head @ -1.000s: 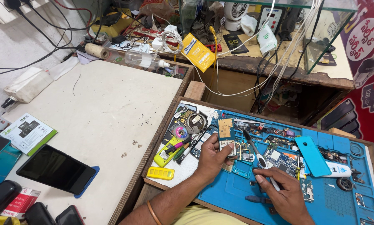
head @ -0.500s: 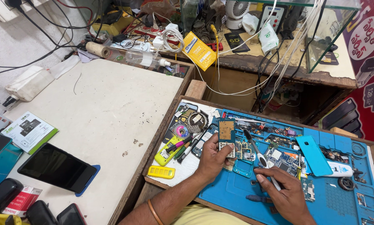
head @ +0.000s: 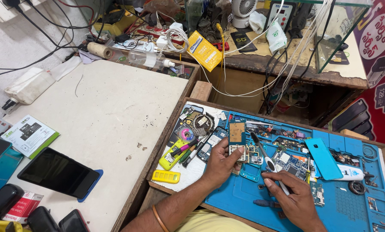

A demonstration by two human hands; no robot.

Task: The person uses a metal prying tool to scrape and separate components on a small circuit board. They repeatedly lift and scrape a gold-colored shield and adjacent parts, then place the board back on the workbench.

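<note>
- Left hand [head: 220,165] has its grip closed on a small circuit board [head: 236,136], thumb and fingers pinching the lower end so the board stands tilted up over the blue work mat [head: 330,202].
- Right hand [head: 293,195] holds a slim white-handled brush tool [head: 265,157] in a narrow pen grip; the dark tip points up toward the board, near its right edge but, as far as can be told, not on it.
- Against the pictures of a second and half a second ago, both hands sit in nearly the same spots; the board remains pinched and the tool tip has barely shifted, so the work on the board reads as steady and ongoing rather than newly begun or finished.
- Left of the hands, a wooden tray edge holds a yellow-green tool [head: 171,157], pens and a small yellow block [head: 165,176] on white paper.
- Further left, the pale desk [head: 115,111] carries a dark phone [head: 58,172] lying face up, a green-edged box [head: 29,135] and a white adapter with cables.
- Right of the hands, a turquoise phone back cover [head: 323,158] and a white tube [head: 351,173] lie on the mat among loose boards and screws.
- Behind, a cluttered wooden counter carries cables, a yellow packet [head: 204,50], a small fan and a glass case.
</note>
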